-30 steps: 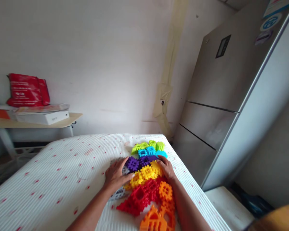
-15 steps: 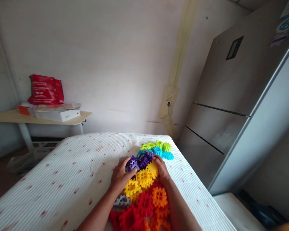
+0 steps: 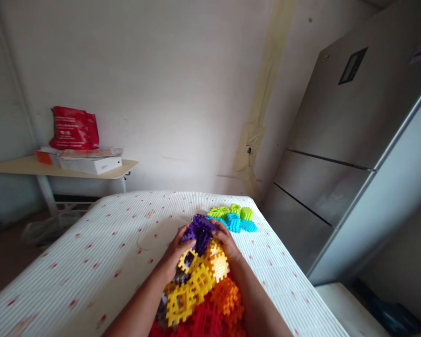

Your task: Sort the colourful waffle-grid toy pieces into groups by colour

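Between my two hands is a cluster of purple interlocking blocks (image 3: 200,230), square plates with notched edges. My left hand (image 3: 177,250) grips its left side, thumb towards me. On the right side, my right hand (image 3: 226,239) has its fingers curled against the same purple cluster. Yellow blocks (image 3: 200,280) lie in a tumbled heap just below, nearest my wrists. Orange blocks (image 3: 226,296) and red blocks (image 3: 206,319) are heaped between my forearms, with some grey blocks (image 3: 162,303) partly hidden by my left arm.
Beyond my right hand lie blue blocks (image 3: 233,222) and lime-green blocks (image 3: 218,212). A white, red-spotted cloth (image 3: 101,262) covers the table. A refrigerator (image 3: 323,187) stands at the right. A side table (image 3: 21,164) at left bears boxes (image 3: 91,163) and a red bag (image 3: 75,127).
The purple blocks have been gathered closer together and lifted a little between my hands. The yellow blocks have tumbled towards me, and my right hand has moved left.
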Available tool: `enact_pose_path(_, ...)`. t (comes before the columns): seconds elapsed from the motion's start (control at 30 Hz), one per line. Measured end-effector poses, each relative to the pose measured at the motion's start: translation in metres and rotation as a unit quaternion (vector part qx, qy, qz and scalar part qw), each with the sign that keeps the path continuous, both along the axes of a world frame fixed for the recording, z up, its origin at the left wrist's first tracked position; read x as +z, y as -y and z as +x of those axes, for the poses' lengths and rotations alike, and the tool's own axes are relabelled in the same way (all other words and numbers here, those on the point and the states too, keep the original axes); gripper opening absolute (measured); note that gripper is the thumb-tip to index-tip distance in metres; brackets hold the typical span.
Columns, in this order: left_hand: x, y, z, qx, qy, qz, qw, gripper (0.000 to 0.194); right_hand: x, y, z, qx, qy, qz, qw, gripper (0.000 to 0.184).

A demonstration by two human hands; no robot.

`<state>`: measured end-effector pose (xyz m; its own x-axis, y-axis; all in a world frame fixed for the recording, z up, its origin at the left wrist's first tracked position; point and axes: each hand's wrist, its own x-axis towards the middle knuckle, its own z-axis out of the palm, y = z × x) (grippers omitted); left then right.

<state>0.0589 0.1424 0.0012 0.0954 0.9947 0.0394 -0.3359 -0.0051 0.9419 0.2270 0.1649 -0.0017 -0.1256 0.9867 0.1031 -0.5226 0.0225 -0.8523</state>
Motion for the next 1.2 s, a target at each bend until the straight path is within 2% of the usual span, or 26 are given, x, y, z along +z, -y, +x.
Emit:
enact_pose_path(0.1, 0.007, 0.005, -0.002, -0.014, 0.034, 0.0, 0.999, 0.064, 0.008, 0.002, -0.009, 0.01, 0.008, 0.024, 1.0, 0.051)
enact_pose_path(0.23, 0.015, 0.009, -0.011, 0.017, 0.046, -0.001, 0.999, 0.061, 0.021, 0.009, -0.024, 0.007, 0.035, 0.068, 0.997, 0.053)
enact_pose_path(0.4, 0.029, 0.022, -0.026, 0.03, 0.059, -0.004, 0.998, 0.061, 0.047, 0.019, -0.035, 0.05, 0.078, 0.089, 0.992, 0.056)
enact_pose_path(0.57, 0.045, 0.042, -0.041, 0.042, 0.061, 0.011, 0.997, 0.055, 0.072, 0.03, -0.031, 0.12, 0.122, 0.121, 0.978, 0.059)
enact_pose_path(0.67, 0.047, 0.059, -0.049, 0.022, 0.053, -0.002, 0.998, 0.055, 0.077, 0.045, -0.022, 0.146, 0.16, 0.131, 0.967, 0.06)
enact_pose_path(0.77, 0.04, 0.079, -0.055, 0.01, 0.027, -0.036, 0.999, 0.057, 0.074, 0.066, -0.011, 0.16, 0.21, 0.129, 0.956, 0.056)
enact_pose_path(0.87, 0.025, 0.098, -0.06, 0.018, -0.013, -0.054, 0.998, 0.059, 0.071, 0.087, -0.004, 0.17, 0.265, 0.159, 0.936, 0.043)
enact_pose_path(0.93, 0.015, 0.108, -0.064, 0.016, -0.046, -0.042, 0.998, 0.055, 0.073, 0.1, -0.002, 0.172, 0.298, 0.192, 0.919, 0.034)
enact_pose_path(1.03, -0.001, 0.121, -0.073, -0.008, -0.133, 0.005, 0.991, 0.039, 0.078, 0.116, 0.006, 0.173, 0.339, 0.219, 0.898, 0.023)
enact_pose_path(1.13, -0.018, 0.137, -0.086, 0.044, -0.246, 0.066, 0.966, 0.03, 0.073, 0.126, 0.027, 0.125, 0.374, 0.212, 0.894, 0.023)
enact_pose_path(1.2, -0.03, 0.147, -0.095, 0.088, -0.319, 0.099, 0.939, 0.028, 0.06, 0.128, 0.049, 0.039, 0.413, 0.194, 0.889, 0.029)
